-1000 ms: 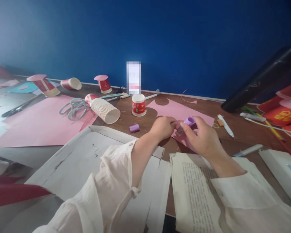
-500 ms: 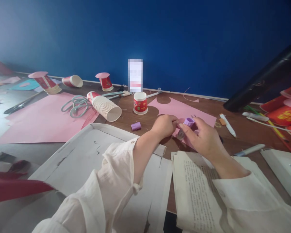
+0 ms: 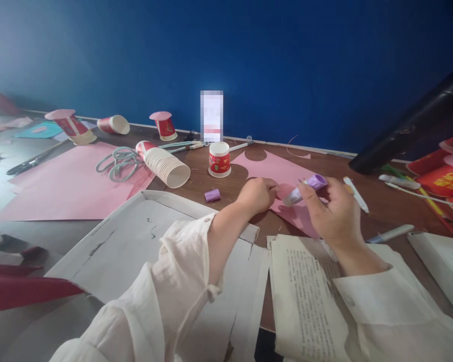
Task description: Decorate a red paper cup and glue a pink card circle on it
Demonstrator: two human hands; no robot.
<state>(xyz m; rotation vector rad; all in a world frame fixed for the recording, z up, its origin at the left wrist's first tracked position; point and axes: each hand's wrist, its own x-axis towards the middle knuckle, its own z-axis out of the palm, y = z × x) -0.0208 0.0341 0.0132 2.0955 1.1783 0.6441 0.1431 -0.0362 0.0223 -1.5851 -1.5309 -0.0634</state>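
My right hand (image 3: 338, 213) is closed around a glue stick (image 3: 314, 182) with a purple base and a clear barrel, tilted so its other end points down and left. My left hand (image 3: 257, 196) is closed, its fingertips pinching the edge of a small rounded piece of pink paper (image 3: 286, 190). The glue stick's lower end lies close by this piece; whether they touch I cannot tell. Underneath is a larger pink sheet (image 3: 279, 166) with curved cutouts. A purple cap (image 3: 212, 195) lies left of my left hand. Behind it a red-and-white paper cup (image 3: 219, 163) stands upside down.
A stack of paper cups (image 3: 166, 163) lies beside a coiled grey cable (image 3: 119, 163). A phone (image 3: 212, 118) leans on the blue wall. A white box lid (image 3: 109, 251) and printed pages (image 3: 302, 296) are in front. A black tube (image 3: 407, 125) slants at right.
My right hand has moved right with the glue stick, which has tipped over from nearly upright to a slant. My left hand has stayed almost in place.
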